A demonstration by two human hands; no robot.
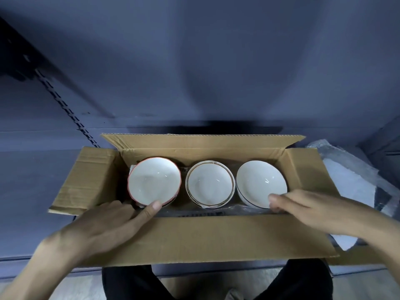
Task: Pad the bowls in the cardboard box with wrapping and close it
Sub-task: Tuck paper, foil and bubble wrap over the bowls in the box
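Note:
An open cardboard box (pixel 194 237) sits on the dark surface with all its flaps spread out. Inside stand three white bowl stacks in a row: a red-rimmed bowl (pixel 154 180) at the left, a gold-rimmed bowl (pixel 209 186) in the middle and a dark-rimmed bowl (pixel 260 182) at the right. Clear wrapping (pixel 194 211) lies in the gap between the bowls and the near wall. My left hand (pixel 112 226) reaches into the box, its thumb touching the red-rimmed bowl's near edge. My right hand (pixel 311 207) reaches in at the dark-rimmed bowl's near edge, its fingertips curled down into the gap there.
More bubble wrap and white padding (pixel 346 180) lie on the surface to the right of the box. A dark shelf rail (pixel 65 105) runs diagonally at the back left. My legs in dark trousers (pixel 134 282) show below the near flap.

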